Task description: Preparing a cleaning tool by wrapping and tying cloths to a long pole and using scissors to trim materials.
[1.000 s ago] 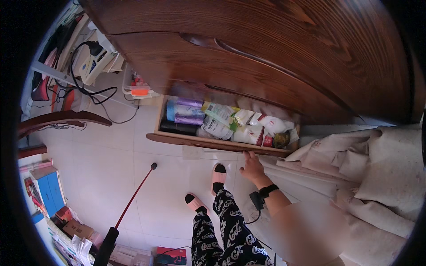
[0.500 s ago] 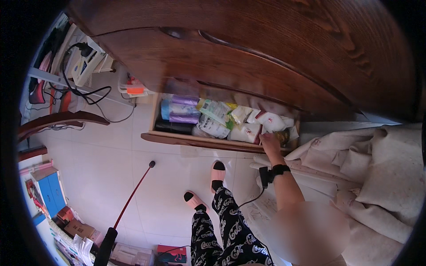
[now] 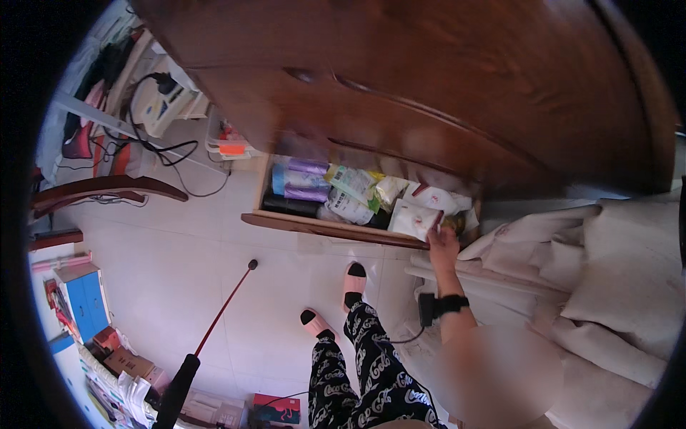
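Observation:
My right hand (image 3: 444, 247) reaches over the front right of an open wooden drawer (image 3: 321, 228). Its fingers are closed on the dark red edge of a white packet (image 3: 414, 218), which is tipped up over the drawer's front side. Behind it lie another white packet (image 3: 437, 198) and a yellow-and-white bag (image 3: 389, 191). Purple rolls (image 3: 307, 193), a black roll (image 3: 291, 206) and green-and-white packages (image 3: 349, 206) fill the drawer's left part. My left hand is out of view.
A dark wooden cabinet (image 3: 429, 79) rises above the drawer. Pale cloth covers (image 3: 614, 264) lie at the right. A red rod with a black handle (image 3: 179, 386) slants over the tiled floor at the lower left. A curved wooden piece (image 3: 114, 187) and black cables (image 3: 168, 150) are farther left.
My right hand has drawn the white packet slightly towards me and to the right, turning more of its face up. The view has shifted a little.

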The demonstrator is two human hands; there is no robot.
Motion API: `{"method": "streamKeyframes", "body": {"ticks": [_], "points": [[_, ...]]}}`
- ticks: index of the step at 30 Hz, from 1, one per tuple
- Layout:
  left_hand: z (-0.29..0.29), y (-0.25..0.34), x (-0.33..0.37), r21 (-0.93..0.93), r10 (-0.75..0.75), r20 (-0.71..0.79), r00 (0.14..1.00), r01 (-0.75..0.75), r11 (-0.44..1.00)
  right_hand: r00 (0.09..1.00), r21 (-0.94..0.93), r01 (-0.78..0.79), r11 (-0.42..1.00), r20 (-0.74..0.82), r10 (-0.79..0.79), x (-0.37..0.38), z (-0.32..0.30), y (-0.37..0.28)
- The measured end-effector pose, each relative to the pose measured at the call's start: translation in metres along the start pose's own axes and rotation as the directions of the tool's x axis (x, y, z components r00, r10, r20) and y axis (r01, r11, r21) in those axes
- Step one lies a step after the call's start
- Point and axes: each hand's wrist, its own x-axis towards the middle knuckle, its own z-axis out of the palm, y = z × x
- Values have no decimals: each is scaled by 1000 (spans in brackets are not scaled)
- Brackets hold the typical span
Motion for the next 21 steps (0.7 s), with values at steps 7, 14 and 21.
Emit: {"method": "streamKeyframes", "body": {"ticks": [7, 14, 21], "points": [[-24, -6, 11, -226, -139, 90, 986, 156, 961, 835, 392, 122, 912, 456, -308, -131, -43, -152], [-10, 11, 25, -48, -70, 498, 864, 107, 993, 254, 727, 531, 436, 355, -900, -262, -58, -374], [-2, 45, 17, -150, 95, 741, 665, 26, 988, 179, 764, 593, 253, 181, -967, -327, -74, -450]]}}
